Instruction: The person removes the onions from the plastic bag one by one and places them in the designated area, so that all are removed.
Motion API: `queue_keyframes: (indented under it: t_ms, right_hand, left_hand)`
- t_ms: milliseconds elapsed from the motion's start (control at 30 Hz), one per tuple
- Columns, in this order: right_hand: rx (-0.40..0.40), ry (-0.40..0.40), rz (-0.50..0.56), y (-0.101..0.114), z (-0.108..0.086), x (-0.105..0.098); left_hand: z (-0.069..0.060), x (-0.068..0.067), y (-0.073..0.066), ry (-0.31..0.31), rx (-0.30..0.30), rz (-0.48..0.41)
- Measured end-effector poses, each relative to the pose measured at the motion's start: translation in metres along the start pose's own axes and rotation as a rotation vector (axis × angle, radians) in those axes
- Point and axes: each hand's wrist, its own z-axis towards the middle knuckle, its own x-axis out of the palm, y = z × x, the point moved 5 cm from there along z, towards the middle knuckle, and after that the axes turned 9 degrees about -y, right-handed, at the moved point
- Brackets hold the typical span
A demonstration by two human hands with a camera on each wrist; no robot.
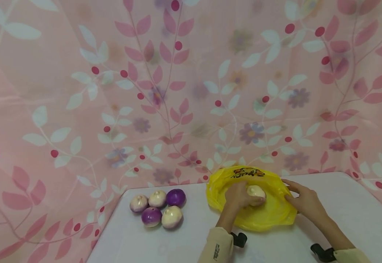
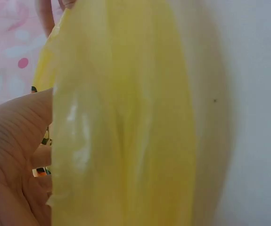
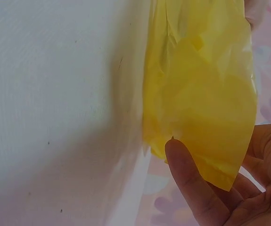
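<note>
A yellow plastic bag point(image 1: 270, 219) with dark print lies on its side on the table, its mouth spread wide. My left hand point(image 1: 238, 195) reaches into that mouth and holds a pale turnip point(image 1: 256, 190), the thumb across its front. In the left wrist view, the bag's wall point(image 2: 126, 113) hides the turnip and part of my left hand point(image 2: 17, 150). At the bag's right edge, my right hand point(image 1: 307, 204) grips the rim. From the right wrist, the bag film point(image 3: 206, 103) passes between the thumb and fingers of my right hand point(image 3: 239, 193).
Several purple-and-white turnips point(image 1: 151, 216) sit in a cluster on the white table point(image 1: 191, 241), left of the bag. Behind the table hangs a pink cloth point(image 1: 184, 91) with leaves and flowers. Each wrist carries a black camera mount point(image 1: 239, 240).
</note>
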Motion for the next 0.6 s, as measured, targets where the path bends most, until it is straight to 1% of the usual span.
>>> queue_keyframes:
  t_ms: [67, 133, 367, 500, 600]
  right_hand:
    - [0.002, 0.0, 0.0, 0.0, 0.0002, 0.0001]
    - [0.0, -0.002, -0.004, 0.0004, 0.0002, 0.0003]
    - [-0.005, -0.008, -0.004, 0.0026, -0.0002, 0.0018]
    - [0.002, -0.006, 0.005, 0.0025, -0.0006, 0.0023]
    - [0.008, -0.003, 0.008, 0.0015, -0.0011, 0.003]
  left_hand:
    - [-0.002, 0.0022, 0.0023, 0.006, -0.038, -0.052]
    - [-0.0033, 0.0044, 0.0031, 0.013, -0.045, -0.075]
    - [-0.0046, 0.0084, 0.002, 0.014, 0.006, -0.017]
    - [-0.0046, 0.0081, 0.0024, 0.011, 0.011, -0.016]
    - [-0.0063, 0.0053, 0.0029, 0.012, 0.017, -0.025]
